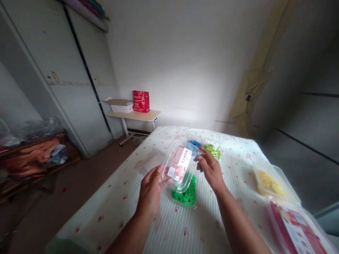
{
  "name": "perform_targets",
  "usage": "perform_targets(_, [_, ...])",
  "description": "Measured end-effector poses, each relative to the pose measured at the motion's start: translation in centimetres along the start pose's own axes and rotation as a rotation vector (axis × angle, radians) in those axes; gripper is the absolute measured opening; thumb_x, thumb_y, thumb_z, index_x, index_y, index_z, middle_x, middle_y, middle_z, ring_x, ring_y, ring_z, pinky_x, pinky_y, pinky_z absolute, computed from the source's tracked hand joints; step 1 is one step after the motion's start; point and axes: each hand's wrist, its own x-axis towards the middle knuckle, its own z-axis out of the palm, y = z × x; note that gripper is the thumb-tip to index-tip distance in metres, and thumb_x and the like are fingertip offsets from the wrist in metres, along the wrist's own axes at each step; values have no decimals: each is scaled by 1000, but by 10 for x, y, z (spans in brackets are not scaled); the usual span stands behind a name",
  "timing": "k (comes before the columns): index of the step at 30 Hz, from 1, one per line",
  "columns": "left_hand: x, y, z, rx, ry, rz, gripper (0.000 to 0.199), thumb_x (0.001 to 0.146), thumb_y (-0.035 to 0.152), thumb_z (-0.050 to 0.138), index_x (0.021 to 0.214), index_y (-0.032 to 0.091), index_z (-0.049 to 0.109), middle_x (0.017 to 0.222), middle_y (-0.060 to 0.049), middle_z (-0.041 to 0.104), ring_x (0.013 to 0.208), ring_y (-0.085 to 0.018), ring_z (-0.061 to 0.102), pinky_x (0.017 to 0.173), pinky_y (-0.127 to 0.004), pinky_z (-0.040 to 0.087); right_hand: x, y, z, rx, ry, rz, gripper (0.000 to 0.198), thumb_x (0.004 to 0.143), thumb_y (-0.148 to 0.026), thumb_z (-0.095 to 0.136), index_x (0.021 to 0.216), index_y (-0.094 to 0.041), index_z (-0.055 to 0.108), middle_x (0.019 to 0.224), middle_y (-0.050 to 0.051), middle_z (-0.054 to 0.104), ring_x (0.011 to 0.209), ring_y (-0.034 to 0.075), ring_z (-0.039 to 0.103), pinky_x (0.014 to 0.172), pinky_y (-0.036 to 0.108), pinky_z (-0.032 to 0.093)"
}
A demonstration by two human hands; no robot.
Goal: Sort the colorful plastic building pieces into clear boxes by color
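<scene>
My left hand (151,190) grips a clear plastic lid (164,173) by its lower left edge, thumb on top. The lid is tilted and bears a pink and white printed label (180,164). At the lid's right edge is my right hand (211,169), fingers bent and apart; whether its fingertips touch the rim I cannot tell. Below the lid stands a clear tub of green plastic pieces (186,194), partly covered by it. Behind it lie blue pieces (194,143) and light green pieces (212,151) in clear tubs.
On the bed's right side are a tub of yellow pieces (270,183) and a lidded box with a red label (296,225). Another clear, pale plastic item (152,162) lies left of the lid. A small table (145,115) with a red bag (141,101) stands by the wall.
</scene>
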Motion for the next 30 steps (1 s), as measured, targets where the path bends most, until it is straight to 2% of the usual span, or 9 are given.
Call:
perform_targets(3, [-4, -10, -4, 225, -96, -50, 35, 74, 45, 54, 87, 13, 59, 79, -5, 64, 68, -15, 60, 56, -24, 47, 0, 0, -4, -79, 33, 69, 46, 79, -37, 46, 118, -13, 48, 62, -1, 57, 46, 9, 49, 44, 22, 41])
perform_targets(7, [1, -18, -16, 850, -187, 101, 34, 76, 44, 47, 56, 16, 50, 50, 3, 49, 48, -9, 45, 46, -19, 29, 2, 13, -11, -367, -73, 243, 38, 72, -23, 47, 106, -11, 57, 48, -2, 55, 41, 10, 48, 47, 23, 39])
perform_targets(10, [7, -21, -20, 1208, -183, 185, 35, 76, 41, 46, 52, 16, 46, 49, 4, 47, 50, -9, 42, 49, -20, 22, 2, 28, -11, -556, -126, 262, 36, 69, -17, 46, 101, -14, 62, 47, 0, 57, 42, 12, 51, 51, 25, 39])
perform_targets(13, [9, -24, -20, 1387, -173, 163, 32, 76, 40, 45, 54, 17, 49, 52, 3, 50, 52, -9, 44, 51, -21, 20, 0, 40, -9, -658, -165, 265, 33, 70, -18, 47, 98, -16, 64, 48, 1, 59, 47, 14, 54, 55, 26, 40])
perform_targets(15, [10, -26, -22, 1413, -203, 128, 32, 75, 41, 46, 54, 17, 50, 51, 3, 50, 52, -10, 44, 51, -21, 20, 0, 46, -9, -675, -196, 275, 32, 71, -20, 48, 98, -16, 64, 49, 1, 60, 49, 14, 56, 57, 26, 40])
perform_targets(18, [14, -29, -27, 1326, -276, 79, 36, 73, 46, 47, 52, 17, 49, 49, 4, 46, 51, -10, 44, 50, -21, 22, 1, 50, -10, -627, -222, 311, 29, 72, -22, 49, 97, -16, 63, 49, 1, 59, 50, 14, 57, 56, 25, 40])
perform_targets(22, [32, -29, -27, 1143, -229, 95, 35, 71, 49, 48, 56, 17, 52, 51, 4, 47, 53, -11, 45, 49, -20, 26, 2, 49, -12, -436, -221, 440, 24, 72, -25, 52, 92, -15, 61, 44, -3, 54, 41, 10, 50, 45, 22, 36])
perform_targets(27, [66, -35, -6, 889, -230, 7, 29, 71, 44, 49, 66, 16, 55, 55, 3, 52, 50, -9, 48, 46, -19, 30, 0, 47, -10, -135, -146, 579, 22, 72, -38, 51, 67, -17, 52, 49, -3, 51, 35, 6, 42, 33, 19, 26])
perform_targets(30, [83, -48, 8, 793, -243, -83, 30, 71, 45, 49, 69, 16, 55, 53, 4, 50, 45, -9, 46, 42, -19, 29, -2, 48, -7, 12, -108, 651, 24, 69, -39, 51, 59, -18, 45, 49, -5, 47, 36, 6, 41, 34, 18, 27])
